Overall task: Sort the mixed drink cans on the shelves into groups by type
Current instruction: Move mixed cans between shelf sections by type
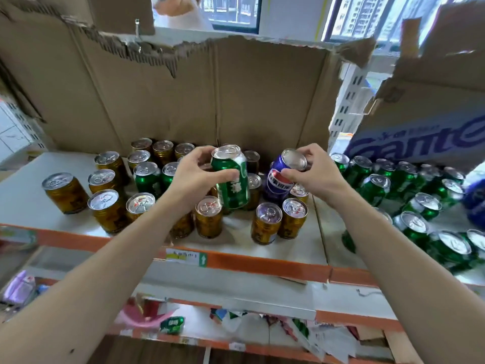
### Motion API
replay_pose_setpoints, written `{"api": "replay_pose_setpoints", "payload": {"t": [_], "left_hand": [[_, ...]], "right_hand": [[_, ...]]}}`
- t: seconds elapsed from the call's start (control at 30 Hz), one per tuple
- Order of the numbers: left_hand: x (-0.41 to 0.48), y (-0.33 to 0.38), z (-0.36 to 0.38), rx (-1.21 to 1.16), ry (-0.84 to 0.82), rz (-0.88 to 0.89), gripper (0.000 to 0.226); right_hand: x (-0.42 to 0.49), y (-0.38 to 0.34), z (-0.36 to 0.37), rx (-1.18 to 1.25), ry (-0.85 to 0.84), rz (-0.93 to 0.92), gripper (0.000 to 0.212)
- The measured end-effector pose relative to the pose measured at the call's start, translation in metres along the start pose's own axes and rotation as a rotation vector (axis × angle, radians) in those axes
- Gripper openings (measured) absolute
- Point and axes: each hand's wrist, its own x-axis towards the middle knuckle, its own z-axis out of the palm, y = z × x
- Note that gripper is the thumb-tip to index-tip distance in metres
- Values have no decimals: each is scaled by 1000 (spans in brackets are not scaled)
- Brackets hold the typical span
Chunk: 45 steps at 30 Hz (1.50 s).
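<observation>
**Over the shelf: one can in each of the hands**

Above the middle of the white shelf (301, 248), both hands hold cans lifted out of the crowd. The left hand (194, 174) grips a green can (232, 179), fingers curled round its far side and thumb pressed on the near side; the can tilts slightly, its top leaning toward 11 o'clock. The right hand (312, 172) pinches a blue can (282, 177) by its upper rim, fingertips over the lid and thumb on the side, and the can leans so that its lid points toward 1 o'clock. The two cans are near each other but not touching.

Below and around them stand the gold cans (107, 211), filling the shelf from 9 o'clock to the centre, with more at 6 o'clock of the held cans, close to the orange shelf edge (262, 264). Two green cans on the shelf (147, 177) stand among the gold ones, just at 9 o'clock of the left hand. A larger group of green cans (420, 208) is packed together at 3 o'clock, some of them tilted or lying over; whether they touch one another everywhere is hard to tell. A blue object (476, 203) shows at the far 3 o'clock edge, cut off by the frame.

Torn cardboard (183, 101) rises behind the shelf at 12 o'clock, and a box with blue lettering (420, 137) hangs over the green group. Lower shelves at 6 o'clock hold mixed packets (173, 324), blurred.
</observation>
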Motion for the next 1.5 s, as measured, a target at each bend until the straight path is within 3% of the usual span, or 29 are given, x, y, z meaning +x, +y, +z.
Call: {"api": "replay_pose_setpoints", "payload": {"t": [0.13, 0.23, 0.43, 0.53, 0.83, 1.03, 1.13, 1.37, 1.5], "left_hand": [[5, 19, -1, -327, -102, -9, 44], [4, 33, 11, -454, -155, -3, 49], [-5, 47, 59, -505, -260, 58, 41], [-13, 51, 89, -486, -325, 79, 29], [-40, 66, 199, -395, -407, 94, 22], [-67, 87, 285, -361, -426, 100, 28], [-82, 96, 326, -328, -420, 123, 48], [-114, 114, 404, -242, -386, 212, 39], [-122, 121, 433, -200, -393, 194, 36]], "right_hand": [[-23, -23, -37, 282, 40, -13, 44], [-44, -32, -60, 446, 78, -33, 40], [-87, -29, -86, 703, 193, -3, 47], [-104, -15, -106, 705, 229, 13, 44], [-140, 65, -192, 680, 329, 91, 52], [-162, 120, -269, 634, 325, 100, 46], [-172, 144, -306, 596, 298, 86, 45], [-189, 202, -375, 540, 286, 99, 59], [-189, 222, -402, 556, 282, 93, 43]]}}
